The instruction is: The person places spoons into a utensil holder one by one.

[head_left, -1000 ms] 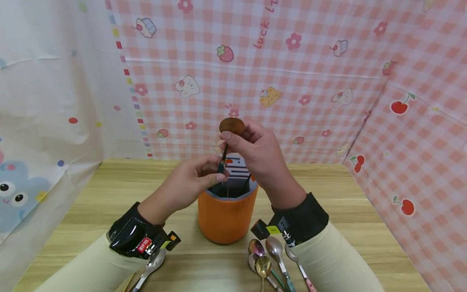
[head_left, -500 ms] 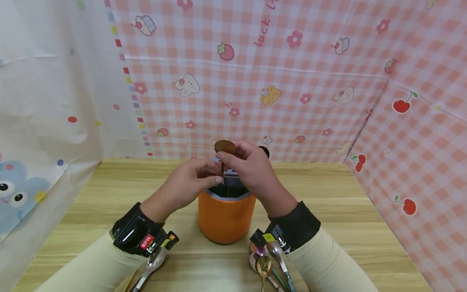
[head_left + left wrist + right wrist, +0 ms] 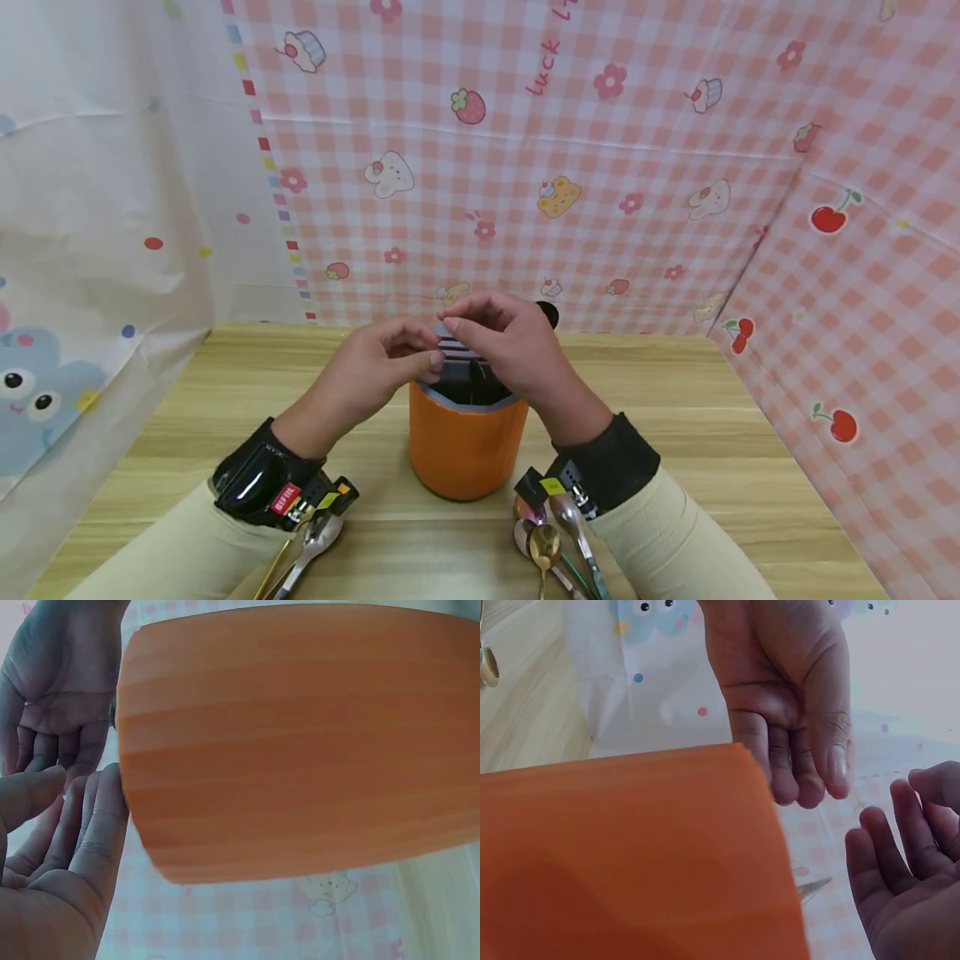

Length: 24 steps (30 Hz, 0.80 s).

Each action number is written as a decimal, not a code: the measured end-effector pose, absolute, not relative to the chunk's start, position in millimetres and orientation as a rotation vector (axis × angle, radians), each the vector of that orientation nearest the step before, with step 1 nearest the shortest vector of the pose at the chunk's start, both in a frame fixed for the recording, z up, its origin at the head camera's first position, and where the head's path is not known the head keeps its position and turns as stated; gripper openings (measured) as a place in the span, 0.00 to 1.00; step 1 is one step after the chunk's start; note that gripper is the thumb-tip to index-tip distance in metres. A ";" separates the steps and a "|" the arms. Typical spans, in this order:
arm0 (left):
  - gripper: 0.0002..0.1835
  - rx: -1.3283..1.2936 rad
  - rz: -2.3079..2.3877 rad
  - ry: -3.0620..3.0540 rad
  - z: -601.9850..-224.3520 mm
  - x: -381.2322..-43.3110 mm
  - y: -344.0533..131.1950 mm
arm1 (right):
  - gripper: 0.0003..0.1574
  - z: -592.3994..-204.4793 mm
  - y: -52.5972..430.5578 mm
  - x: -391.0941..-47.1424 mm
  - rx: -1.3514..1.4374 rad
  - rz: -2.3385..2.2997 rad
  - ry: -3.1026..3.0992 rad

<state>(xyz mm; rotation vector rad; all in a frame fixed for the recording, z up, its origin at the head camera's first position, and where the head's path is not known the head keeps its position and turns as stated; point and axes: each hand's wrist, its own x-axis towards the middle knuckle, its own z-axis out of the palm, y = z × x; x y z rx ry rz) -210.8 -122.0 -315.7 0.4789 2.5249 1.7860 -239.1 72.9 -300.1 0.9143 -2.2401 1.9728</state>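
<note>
Sketchy bit: the right wristband (image 3: 611, 462) looks low over those spoons (image 3: 544, 546), so a sloppy pull back could snag and scatter them. Past them, the orange pot (image 3: 467, 450) stands upright mid-table (image 3: 645, 392), long axis vertical, mouth up. By its mouth, left hand (image 3: 367, 358) and right hand (image 3: 510, 342): fingers loosely bent, thumbs apart, holding nothing I can see.

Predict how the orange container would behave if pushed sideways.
The orange container would probably hold its shape, since its ribbed sides stand upright without sagging. Pushed low, it might slide across the smooth-looking table. Pushed high, it could tip, as it appears to narrow downward.
</note>
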 end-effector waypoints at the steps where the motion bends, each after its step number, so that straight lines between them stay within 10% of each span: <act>1: 0.11 0.480 1.776 2.533 -315.4 -209.5 -123.3 | 0.07 -299.4 72.4 -238.5 0.920 1.962 -2.240; 24: 0.12 0.296 1.373 2.703 -367.3 -138.6 -194.8 | 0.04 -337.2 18.3 -185.7 1.497 1.328 -2.610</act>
